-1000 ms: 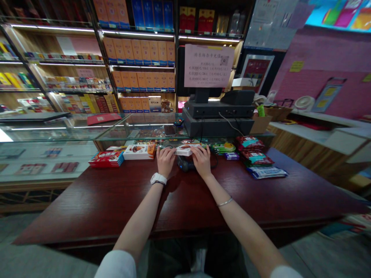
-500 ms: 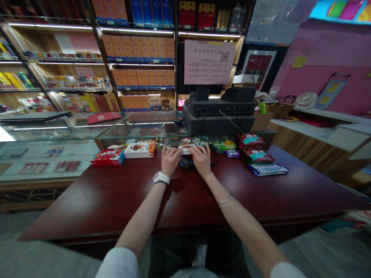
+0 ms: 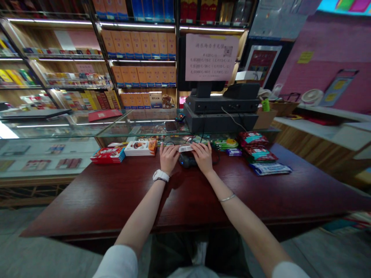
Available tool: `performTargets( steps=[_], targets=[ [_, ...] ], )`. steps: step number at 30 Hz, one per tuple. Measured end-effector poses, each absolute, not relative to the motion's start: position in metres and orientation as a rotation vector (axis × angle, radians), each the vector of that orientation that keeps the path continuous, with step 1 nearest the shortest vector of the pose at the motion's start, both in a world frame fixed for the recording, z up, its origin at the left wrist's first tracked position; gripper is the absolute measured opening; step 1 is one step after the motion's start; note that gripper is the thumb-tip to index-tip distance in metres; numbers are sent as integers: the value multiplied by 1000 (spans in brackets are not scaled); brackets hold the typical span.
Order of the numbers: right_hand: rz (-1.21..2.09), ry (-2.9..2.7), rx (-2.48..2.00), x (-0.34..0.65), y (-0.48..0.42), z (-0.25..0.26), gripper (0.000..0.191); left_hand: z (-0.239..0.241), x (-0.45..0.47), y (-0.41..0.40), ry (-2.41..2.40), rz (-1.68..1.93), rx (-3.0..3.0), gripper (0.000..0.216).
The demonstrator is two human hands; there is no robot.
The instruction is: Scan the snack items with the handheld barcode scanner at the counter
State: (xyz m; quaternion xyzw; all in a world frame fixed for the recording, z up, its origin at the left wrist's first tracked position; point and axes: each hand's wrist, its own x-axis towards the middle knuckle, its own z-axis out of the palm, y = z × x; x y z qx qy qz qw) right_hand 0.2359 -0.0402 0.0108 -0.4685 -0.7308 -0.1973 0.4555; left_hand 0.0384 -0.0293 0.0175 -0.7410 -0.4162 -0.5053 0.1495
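Between the fingertips of my left hand (image 3: 169,158) and my right hand (image 3: 203,157) is a small white box (image 3: 185,148), pinched at its two ends. A dark barcode-like patch shows on the side facing me. Just below it on the table lies a black handheld scanner (image 3: 188,161) with a small blue light, partly covered by my right hand. Left of my hands are a white and orange box (image 3: 141,148) and a stack of flat red packs (image 3: 108,155).
Red snack bags (image 3: 262,154) and a blue-white packet (image 3: 271,169) lie at the right of the dark red table (image 3: 116,204). Purple and green packets (image 3: 233,153) are nearer. Behind stand a glass case (image 3: 139,125), a register (image 3: 220,119) and shelves of boxes (image 3: 139,44).
The small white box has turned in my fingers, so its printed top gives way to a side with a barcode-like patch. Both hands keep hold of it. The view has shifted slightly.
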Motion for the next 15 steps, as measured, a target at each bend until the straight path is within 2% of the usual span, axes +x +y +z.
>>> performTargets(
  steps=[7,15],
  targets=[
    [-345,-1956,-1206,251,-47,20,73,18,22,-22,-1335,-1527,-2049,17],
    [-121,-2250,-1275,256,-45,5,92,11,11,-10,-1396,-1524,-1986,19]
  ],
)
